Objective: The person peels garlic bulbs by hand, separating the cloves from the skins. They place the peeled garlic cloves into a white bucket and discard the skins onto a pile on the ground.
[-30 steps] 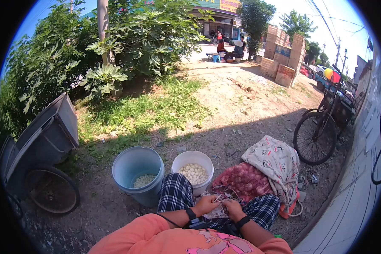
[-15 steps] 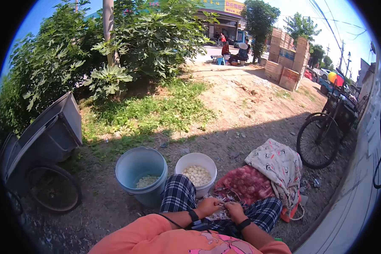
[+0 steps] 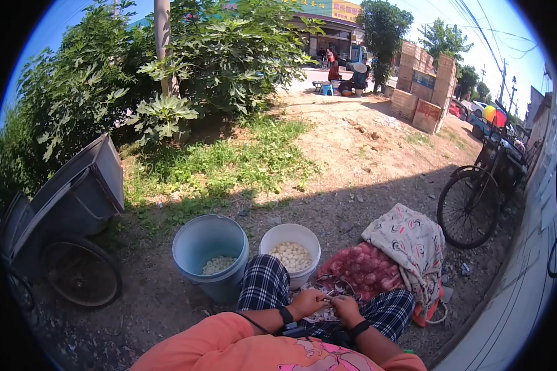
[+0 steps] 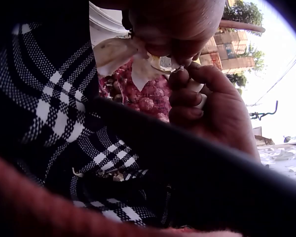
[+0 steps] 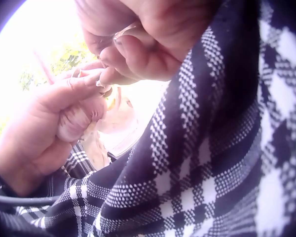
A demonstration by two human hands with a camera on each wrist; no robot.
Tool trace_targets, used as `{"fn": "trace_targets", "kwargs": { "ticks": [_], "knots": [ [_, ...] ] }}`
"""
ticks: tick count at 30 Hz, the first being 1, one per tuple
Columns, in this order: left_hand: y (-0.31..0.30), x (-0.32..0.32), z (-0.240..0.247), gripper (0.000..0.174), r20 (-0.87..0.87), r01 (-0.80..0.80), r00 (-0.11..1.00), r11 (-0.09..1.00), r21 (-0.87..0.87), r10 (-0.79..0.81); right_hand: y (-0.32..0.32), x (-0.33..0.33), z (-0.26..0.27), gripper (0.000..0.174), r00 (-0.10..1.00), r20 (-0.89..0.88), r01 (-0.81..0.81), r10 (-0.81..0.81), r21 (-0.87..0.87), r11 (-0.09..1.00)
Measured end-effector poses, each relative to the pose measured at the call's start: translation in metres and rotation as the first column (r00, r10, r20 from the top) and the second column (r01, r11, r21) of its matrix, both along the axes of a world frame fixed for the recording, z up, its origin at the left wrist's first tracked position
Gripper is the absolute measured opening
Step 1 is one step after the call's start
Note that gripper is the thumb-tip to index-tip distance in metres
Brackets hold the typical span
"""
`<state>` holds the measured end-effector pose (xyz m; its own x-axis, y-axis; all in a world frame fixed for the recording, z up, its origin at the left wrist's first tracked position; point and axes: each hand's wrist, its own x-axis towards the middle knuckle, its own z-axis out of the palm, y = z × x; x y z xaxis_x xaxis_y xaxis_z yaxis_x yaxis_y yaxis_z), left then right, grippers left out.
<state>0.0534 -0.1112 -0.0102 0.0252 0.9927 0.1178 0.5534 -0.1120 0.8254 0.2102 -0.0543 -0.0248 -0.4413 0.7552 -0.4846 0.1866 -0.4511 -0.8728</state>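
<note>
In front of the seated person's lap, the left hand (image 3: 307,303) and right hand (image 3: 348,309) meet at the fingertips. A pinkish-white garlic bulb (image 5: 71,126) is gripped in the left hand, and loose papery skin (image 4: 113,54) hangs by it. The right hand's thumb and forefinger pinch at the top of that bulb. Its other fingers curl around a pale garlic clove (image 4: 202,101), mostly hidden. Just ahead stand a white bucket (image 3: 289,235) with peeled cloves (image 3: 291,255) and a blue-grey bucket (image 3: 198,241) with more cloves (image 3: 220,264). A red mesh bag (image 3: 365,272) holds garlic bulbs.
A printed cloth (image 3: 408,238) covers part of the mesh bag. Garlic peelings lie between the knees. A metal cart (image 3: 74,198) stands at left, a bicycle (image 3: 473,207) at right beside a pale wall (image 3: 517,290). Stacked crates (image 3: 424,93) and seated people are farther off.
The head view has shifted slightly, so the scene sits a little farther right. The hands have drawn closer together and their fingertips now meet; both keep working at the garlic.
</note>
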Motion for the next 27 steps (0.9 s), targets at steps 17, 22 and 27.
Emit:
{"fn": "trace_targets", "kwargs": {
  "ticks": [17,22,27],
  "knots": [
    [0.004,0.0,-0.017,0.021,0.126,-0.005,0.992,1.0,-0.02,0.008,0.003,0.001,-0.007,0.009,0.964,-0.265,-0.066,-0.011,-0.281,0.958],
    [0.01,0.001,-0.035,0.022,0.291,0.015,0.957,1.0,0.002,-0.015,0.008,0.004,-0.017,0.01,0.928,-0.371,-0.104,-0.041,-0.364,0.926],
    [0.007,0.0,-0.011,0.022,0.337,0.064,0.941,0.99,-0.125,-0.019,0.01,0.005,-0.016,0.022,0.881,-0.47,-0.162,-0.058,-0.413,0.896]
  ]
}}
